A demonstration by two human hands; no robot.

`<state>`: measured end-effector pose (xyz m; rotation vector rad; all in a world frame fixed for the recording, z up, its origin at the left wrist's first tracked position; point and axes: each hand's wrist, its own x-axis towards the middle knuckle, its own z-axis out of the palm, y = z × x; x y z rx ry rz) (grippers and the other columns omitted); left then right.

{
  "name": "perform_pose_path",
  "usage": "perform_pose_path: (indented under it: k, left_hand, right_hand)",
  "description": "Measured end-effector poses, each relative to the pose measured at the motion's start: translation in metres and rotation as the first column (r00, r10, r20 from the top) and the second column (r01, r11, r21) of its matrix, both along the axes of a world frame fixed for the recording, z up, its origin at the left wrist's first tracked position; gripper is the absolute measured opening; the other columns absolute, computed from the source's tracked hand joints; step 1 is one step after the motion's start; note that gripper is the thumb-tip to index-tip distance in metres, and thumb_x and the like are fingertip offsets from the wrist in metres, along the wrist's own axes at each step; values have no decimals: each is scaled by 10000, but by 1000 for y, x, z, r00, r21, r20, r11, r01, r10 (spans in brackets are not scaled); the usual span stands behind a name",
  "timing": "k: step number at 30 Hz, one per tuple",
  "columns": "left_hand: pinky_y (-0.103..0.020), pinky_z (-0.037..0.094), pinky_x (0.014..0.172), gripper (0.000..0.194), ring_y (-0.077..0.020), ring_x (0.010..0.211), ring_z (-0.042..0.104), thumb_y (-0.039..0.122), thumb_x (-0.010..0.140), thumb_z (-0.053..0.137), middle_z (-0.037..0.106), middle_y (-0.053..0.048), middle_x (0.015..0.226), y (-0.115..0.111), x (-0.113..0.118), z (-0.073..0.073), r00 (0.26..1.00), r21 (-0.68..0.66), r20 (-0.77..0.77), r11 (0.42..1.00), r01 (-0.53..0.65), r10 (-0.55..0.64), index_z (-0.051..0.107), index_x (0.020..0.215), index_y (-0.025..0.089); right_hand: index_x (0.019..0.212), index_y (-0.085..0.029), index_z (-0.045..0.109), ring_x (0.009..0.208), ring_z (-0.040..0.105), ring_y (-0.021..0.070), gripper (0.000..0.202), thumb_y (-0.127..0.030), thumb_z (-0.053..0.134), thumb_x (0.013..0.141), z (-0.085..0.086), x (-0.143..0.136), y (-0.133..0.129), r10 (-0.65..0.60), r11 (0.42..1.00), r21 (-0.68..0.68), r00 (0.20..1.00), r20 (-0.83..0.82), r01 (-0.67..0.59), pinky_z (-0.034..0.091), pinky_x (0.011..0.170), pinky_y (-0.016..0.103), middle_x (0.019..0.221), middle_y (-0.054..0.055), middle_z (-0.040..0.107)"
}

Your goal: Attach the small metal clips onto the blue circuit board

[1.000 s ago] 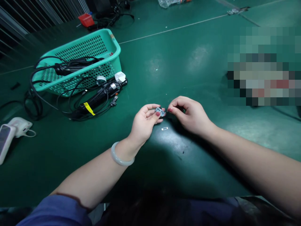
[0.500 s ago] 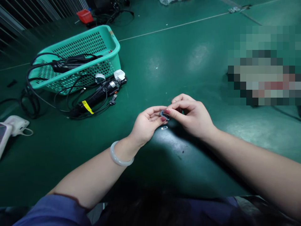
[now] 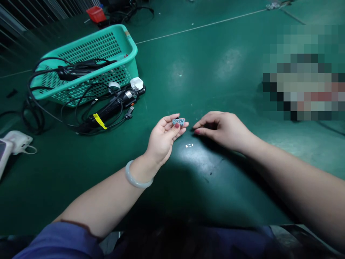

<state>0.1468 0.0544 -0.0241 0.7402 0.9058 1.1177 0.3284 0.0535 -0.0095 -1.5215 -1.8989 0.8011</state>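
Note:
A small, flat, blue-grey piece with a fine pattern (image 3: 178,122), resembling a little circuit board, is pinched between the thumb and fingers of my left hand (image 3: 161,138). My left wrist wears a pale bangle. Just to the right, apart from that piece, my right hand (image 3: 225,127) is low over the table with thumb and index fingertips close together. Whether anything tiny is between those tips cannot be made out. A small white rectangular outline (image 3: 189,145), maybe a thin frame or label, lies on the table below and between my hands.
On the left stands a green plastic basket (image 3: 129,59) holding black cabled devices. Beside it lies a black handheld device (image 3: 107,111) with a yellow tag and USB leads. A white device (image 3: 17,142) is at the far left, a red tray (image 3: 96,14) behind. A blurred-out object (image 3: 304,86) sits right.
My hands have separated. The left has drawn slightly left and up with the small patterned piece, turning its face into view; the right has let go of it and moved slightly right.

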Motion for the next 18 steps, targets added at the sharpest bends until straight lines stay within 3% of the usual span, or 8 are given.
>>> perform_pose_path:
  k: [3,5,7,14,18]
  left_hand:
    - [-303,495,898,187,-115,892,679,110,794,623,686,-16,920,0,1,0,999,-1,-22,1000,-31,31,597,971,164]
    - [-313,489,910,196,-118,894,675,105,782,633,683,-18,911,-1,2,-1,999,8,-38,1000,-24,25,596,966,161]
    - [-313,486,917,222,-116,887,670,90,757,654,682,-18,897,-1,3,-1,998,18,-57,1000,-3,4,600,962,156]
    - [-274,512,848,229,-105,838,666,73,748,659,683,-22,865,-2,4,0,991,35,-115,996,78,-74,617,962,143]
    - [-270,517,824,202,-111,830,671,86,777,637,686,-27,821,-3,3,-1,983,52,-145,991,126,-117,620,970,141]
  right_hand:
    - [827,-204,722,771,620,190,140,-278,743,711,-6,1,2,60,998,-4,981,185,-60,479,712,328,844,37,690]
    - [769,-197,702,775,618,188,42,-234,685,758,-8,-1,1,85,996,18,968,234,-92,473,719,323,814,37,680]
    - [726,-199,682,779,617,188,83,-189,627,788,-7,-3,0,110,992,33,965,238,-122,469,725,321,788,35,673]
    - [761,-212,659,702,556,155,96,-221,583,820,-1,-1,-2,21,990,140,1000,0,-21,441,656,298,798,30,648]
    - [741,-207,620,653,533,142,92,-250,583,814,-3,-1,0,2,998,57,991,-131,6,418,635,290,724,9,631]
